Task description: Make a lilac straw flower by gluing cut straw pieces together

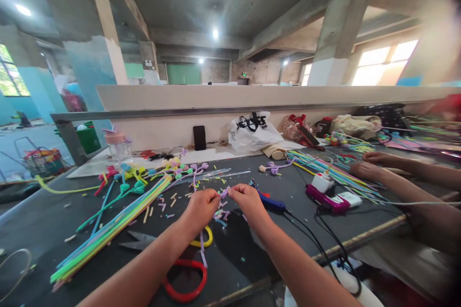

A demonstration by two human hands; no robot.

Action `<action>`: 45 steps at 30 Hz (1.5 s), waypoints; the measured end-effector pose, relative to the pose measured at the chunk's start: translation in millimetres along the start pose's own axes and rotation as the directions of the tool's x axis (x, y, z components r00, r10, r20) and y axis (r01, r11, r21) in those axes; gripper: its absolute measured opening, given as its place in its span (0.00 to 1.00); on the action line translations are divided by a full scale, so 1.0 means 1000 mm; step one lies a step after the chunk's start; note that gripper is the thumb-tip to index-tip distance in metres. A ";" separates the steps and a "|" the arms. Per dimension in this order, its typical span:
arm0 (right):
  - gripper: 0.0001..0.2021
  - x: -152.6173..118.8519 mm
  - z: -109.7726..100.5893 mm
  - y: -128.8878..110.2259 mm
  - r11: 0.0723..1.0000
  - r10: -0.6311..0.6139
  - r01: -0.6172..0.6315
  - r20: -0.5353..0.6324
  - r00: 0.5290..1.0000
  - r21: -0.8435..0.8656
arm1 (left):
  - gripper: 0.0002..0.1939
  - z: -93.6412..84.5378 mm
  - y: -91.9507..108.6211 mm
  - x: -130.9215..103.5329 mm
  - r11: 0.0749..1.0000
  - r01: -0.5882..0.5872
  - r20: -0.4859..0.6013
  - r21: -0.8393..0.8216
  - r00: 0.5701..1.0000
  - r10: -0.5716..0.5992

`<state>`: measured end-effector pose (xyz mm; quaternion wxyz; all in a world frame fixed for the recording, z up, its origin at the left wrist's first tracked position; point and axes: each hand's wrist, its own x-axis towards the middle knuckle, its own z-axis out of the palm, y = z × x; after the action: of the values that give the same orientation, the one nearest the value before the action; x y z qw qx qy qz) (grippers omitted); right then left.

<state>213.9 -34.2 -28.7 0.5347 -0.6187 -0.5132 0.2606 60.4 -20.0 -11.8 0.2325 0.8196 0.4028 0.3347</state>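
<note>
My left hand (203,208) and my right hand (248,201) meet over the middle of the table. Each is closed in a pinch on a small purple chenille stem piece (224,193) stretched between the fingertips. A longer purple stem (202,249) hangs below my left hand; whether it joins the pinched piece is hidden. Below my hands lie loose purple and blue cut pieces (220,216). Large scissors (189,278), with one red and one yellow handle, lie partly under my left forearm. A blue-handled corded tool (272,203) rests just right of my right hand.
A bundle of pastel stems (118,228) lies left, near finished stem flowers (135,187). A phone (199,138) leans at the back beside a white bag (254,134). Black cords (306,230) and a purple power strip (327,200) lie right, near a co-worker's hands (367,170).
</note>
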 end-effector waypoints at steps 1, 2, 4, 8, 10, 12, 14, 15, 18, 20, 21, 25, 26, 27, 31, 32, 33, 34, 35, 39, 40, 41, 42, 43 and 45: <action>0.11 -0.001 0.001 0.000 1.000 0.012 -0.012 0.001 1.000 -0.006 | 0.14 0.001 -0.003 -0.001 1.000 -0.008 0.002 0.000 1.000 0.008; 0.11 -0.001 0.003 0.000 1.000 0.025 -0.025 0.002 1.000 -0.015 | 0.14 0.003 -0.006 -0.002 1.000 -0.018 0.004 0.000 1.000 0.018; 0.10 -0.004 0.007 0.000 0.998 0.047 -0.047 0.003 0.999 -0.046 | 0.14 0.008 -0.013 -0.006 1.000 -0.031 0.001 -0.004 1.000 0.031; 0.09 -0.006 0.012 0.001 0.987 0.056 -0.051 0.023 0.998 -0.155 | 0.15 0.019 -0.026 -0.012 0.999 -0.023 -0.008 -0.029 1.000 0.023; 0.09 -0.003 0.007 -0.001 0.974 0.034 -0.022 0.050 0.998 -0.225 | 0.14 0.022 -0.031 -0.014 0.998 -0.004 -0.014 -0.063 1.000 0.003; 0.09 0.004 -0.003 -0.003 0.954 -0.008 0.025 0.059 0.998 -0.299 | 0.14 0.021 -0.035 -0.013 0.981 0.093 -0.027 -0.172 0.995 -0.099; 0.09 0.013 -0.014 -0.004 0.925 -0.058 0.068 0.039 0.998 -0.375 | 0.15 0.018 -0.039 -0.011 0.894 0.266 0.017 -0.361 0.960 -0.279; 0.08 0.017 -0.019 -0.003 0.908 -0.081 0.085 0.028 0.996 -0.411 | 0.16 0.017 -0.040 -0.010 0.822 0.345 0.059 -0.453 0.932 -0.358; 0.06 0.026 -0.030 0.002 0.860 -0.135 0.129 0.024 0.991 -0.494 | 0.17 0.016 -0.042 -0.008 0.656 0.455 0.155 -0.603 0.873 -0.463; 0.06 0.029 -0.036 0.005 0.835 -0.161 0.158 0.040 0.986 -0.528 | 0.18 0.017 -0.041 -0.008 0.612 0.478 0.186 -0.630 0.858 -0.479; 0.07 0.029 -0.039 0.006 0.825 -0.171 0.168 0.046 0.984 -0.539 | 0.18 0.018 -0.039 -0.008 0.598 0.492 0.203 -0.633 0.851 -0.485; 0.07 0.028 -0.054 0.008 0.768 -0.205 0.184 0.037 0.978 -0.613 | 0.18 0.021 -0.036 -0.011 0.600 0.500 0.209 -0.625 0.847 -0.489; 0.07 0.028 -0.058 0.008 0.752 -0.211 0.188 0.039 0.977 -0.632 | 0.18 0.021 -0.037 -0.011 0.604 0.494 0.200 -0.626 0.850 -0.488; 0.07 0.028 -0.059 0.008 0.737 -0.217 0.196 0.047 0.975 -0.647 | 0.18 0.021 -0.038 -0.012 0.604 0.483 0.186 -0.633 0.853 -0.487; 0.06 0.022 -0.052 0.009 0.706 -0.217 0.258 0.145 0.965 -0.659 | 0.16 0.016 -0.038 -0.009 0.579 0.405 0.091 -0.708 0.865 -0.494; 0.06 0.020 -0.048 0.008 0.703 -0.209 0.274 0.177 0.962 -0.657 | 0.15 0.014 -0.037 -0.009 0.575 0.390 0.074 -0.719 0.866 -0.494; 0.07 0.018 -0.043 0.007 0.702 -0.201 0.288 0.207 0.957 -0.652 | 0.15 0.013 -0.036 -0.008 0.575 0.378 0.061 -0.726 0.867 -0.494; 0.07 0.015 -0.038 0.005 0.702 -0.197 0.305 0.236 0.952 -0.644 | 0.15 0.012 -0.035 -0.007 0.578 0.371 0.051 -0.726 0.869 -0.493; 0.08 0.014 -0.034 0.004 0.701 -0.195 0.322 0.264 0.945 -0.636 | 0.15 0.012 -0.035 -0.006 0.583 0.367 0.044 -0.725 0.870 -0.492; 0.07 0.014 -0.015 0.006 0.642 -0.194 0.405 0.373 0.907 -0.651 | 0.16 0.014 -0.037 -0.005 0.596 0.377 0.063 -0.709 0.876 -0.478; 0.07 0.015 -0.012 0.009 0.624 -0.188 0.417 0.391 0.901 -0.661 | 0.16 0.014 -0.038 -0.005 0.601 0.385 0.077 -0.700 0.878 -0.473; 0.07 0.017 -0.008 0.013 0.612 -0.181 0.424 0.403 0.897 -0.667 | 0.16 0.014 -0.039 -0.006 0.607 0.393 0.089 -0.691 0.880 -0.467; 0.08 0.018 -0.005 0.017 0.604 -0.176 0.428 0.412 0.894 -0.672 | 0.16 0.014 -0.040 -0.007 0.613 0.397 0.097 -0.683 0.881 -0.463; 0.09 0.019 -0.003 0.020 0.599 -0.171 0.431 0.419 0.892 -0.674 | 0.16 0.014 -0.040 -0.007 0.617 0.399 0.102 -0.678 0.883 -0.458; 0.10 0.018 0.000 0.023 0.591 -0.169 0.441 0.431 0.887 -0.676 | 0.16 0.013 -0.040 -0.008 0.612 0.394 0.104 -0.686 0.885 -0.453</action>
<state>228.3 -15.5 -46.2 0.1724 -0.6341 -0.7535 0.0220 45.7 -5.0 -49.2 0.5764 0.5400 0.4396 0.4277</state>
